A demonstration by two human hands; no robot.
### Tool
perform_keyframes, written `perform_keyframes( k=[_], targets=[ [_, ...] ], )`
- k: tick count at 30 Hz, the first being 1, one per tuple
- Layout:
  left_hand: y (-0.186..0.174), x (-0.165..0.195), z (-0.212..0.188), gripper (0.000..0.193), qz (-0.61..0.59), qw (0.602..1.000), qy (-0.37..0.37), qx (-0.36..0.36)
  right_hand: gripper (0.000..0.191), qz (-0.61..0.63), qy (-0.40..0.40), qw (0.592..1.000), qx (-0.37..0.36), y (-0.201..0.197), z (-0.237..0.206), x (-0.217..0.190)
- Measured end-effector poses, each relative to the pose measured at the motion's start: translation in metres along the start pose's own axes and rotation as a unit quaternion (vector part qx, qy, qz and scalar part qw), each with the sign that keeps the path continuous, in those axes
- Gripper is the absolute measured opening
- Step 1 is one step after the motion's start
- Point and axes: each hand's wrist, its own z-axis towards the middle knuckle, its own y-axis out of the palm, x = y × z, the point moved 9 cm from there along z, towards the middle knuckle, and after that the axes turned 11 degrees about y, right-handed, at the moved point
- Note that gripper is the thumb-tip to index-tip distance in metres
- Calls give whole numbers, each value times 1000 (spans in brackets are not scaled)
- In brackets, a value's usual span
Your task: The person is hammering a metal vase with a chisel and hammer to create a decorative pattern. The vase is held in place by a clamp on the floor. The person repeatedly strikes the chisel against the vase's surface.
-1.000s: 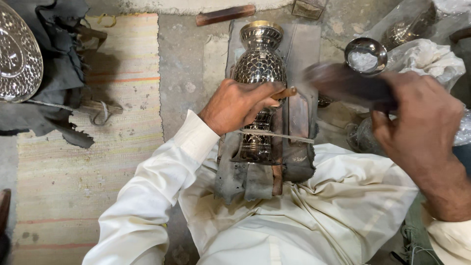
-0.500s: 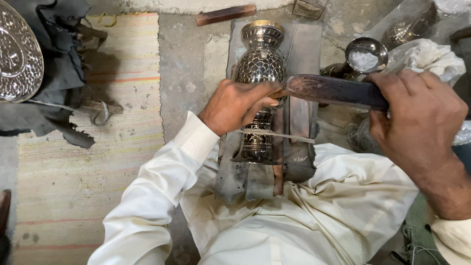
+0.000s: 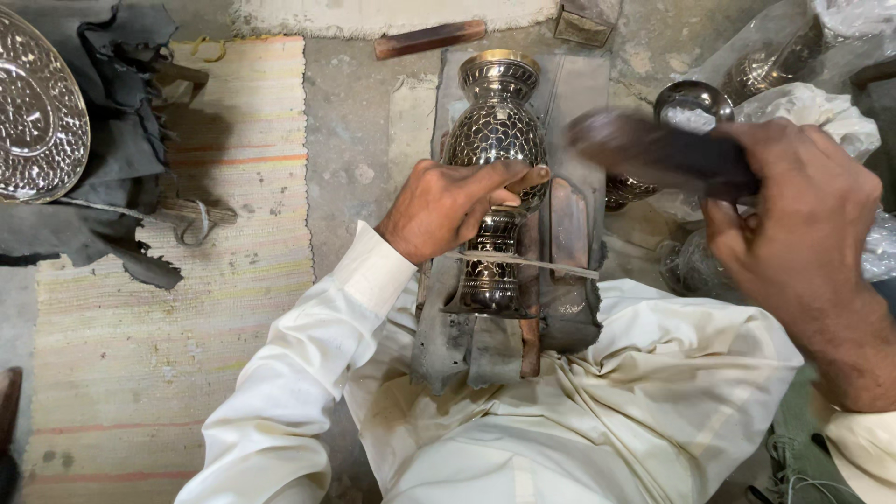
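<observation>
Two hands work over a vase (image 3: 496,131) that lies on its side on a dark pad (image 3: 569,271) across the person's lap, mouth pointing away from the body. The left hand (image 3: 448,207) rests palm-down on the vase's belly, fingers curled and pinching a thin tool whose tip barely shows at the fingertips; what kind of tool, I cannot tell. The right hand (image 3: 793,219) is closed tight around the handle of a dark mallet (image 3: 644,149), raised to the right of the vase and blurred. A thin cord (image 3: 523,263) crosses the vase's neck. A striped mat (image 3: 233,280) covers the floor to the left, with an embossed metal tray (image 3: 37,107) at the far left. More metalware in plastic wrap (image 3: 793,103) sits behind the mallet.
</observation>
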Motion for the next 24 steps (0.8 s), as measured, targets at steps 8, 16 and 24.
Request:
perform_keyframes(
  k=[8,16,24],
  targets=[
    [2,-3,-8,39,-22,1000,-20,10,37,28,-2,1000,-4,-1,6,-4],
    [2,-6,-12,47,-19,1000,-14,15,47,-38,-35,999,16,-7,10,-13],
    [0,-5,-16,46,-24,999,-18,45,49,-53,-52,997,12,-7,13,-16]
  ],
)
